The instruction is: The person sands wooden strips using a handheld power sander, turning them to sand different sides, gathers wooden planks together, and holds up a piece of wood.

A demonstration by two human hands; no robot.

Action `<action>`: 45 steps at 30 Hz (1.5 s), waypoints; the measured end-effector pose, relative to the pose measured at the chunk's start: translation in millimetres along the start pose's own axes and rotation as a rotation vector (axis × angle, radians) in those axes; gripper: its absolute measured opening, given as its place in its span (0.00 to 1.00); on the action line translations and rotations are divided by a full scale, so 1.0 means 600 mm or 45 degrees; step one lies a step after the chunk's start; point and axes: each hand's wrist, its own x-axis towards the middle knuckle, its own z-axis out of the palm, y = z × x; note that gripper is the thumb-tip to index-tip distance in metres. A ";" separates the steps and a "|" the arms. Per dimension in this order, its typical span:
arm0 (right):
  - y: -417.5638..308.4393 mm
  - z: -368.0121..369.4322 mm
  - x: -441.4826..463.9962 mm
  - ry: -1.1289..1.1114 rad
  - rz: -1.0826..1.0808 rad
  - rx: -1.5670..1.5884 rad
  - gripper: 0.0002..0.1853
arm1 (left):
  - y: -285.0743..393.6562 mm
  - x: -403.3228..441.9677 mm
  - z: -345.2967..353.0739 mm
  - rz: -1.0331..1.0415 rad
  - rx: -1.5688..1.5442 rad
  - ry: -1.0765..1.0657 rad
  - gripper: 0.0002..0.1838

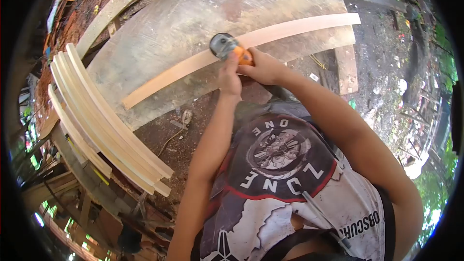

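Note:
An orange angle grinder [245,57], with a round grey-black head at its far end, rests on or just above a long wooden strip [299,26]. The strip is pale, slightly curved and lies across a worn board. My left hand [229,77] is closed on the grinder's near left side, its thumb up by the head. Wrapped around the rear of the body is my right hand [263,66]. The grinder hides part of the strip's middle. Whether the disc touches the wood I cannot tell.
Several similar curved wooden strips [108,125] are stacked at the left on a rough wooden support. The large worn board [169,29] is the work surface. A cord [170,140] lies on the dirt floor below it. Scrap and litter cover the ground at right.

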 end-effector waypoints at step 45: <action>0.079 -0.064 -0.067 -0.083 0.102 0.242 0.33 | -0.041 -0.023 0.069 -0.329 0.132 -0.275 0.36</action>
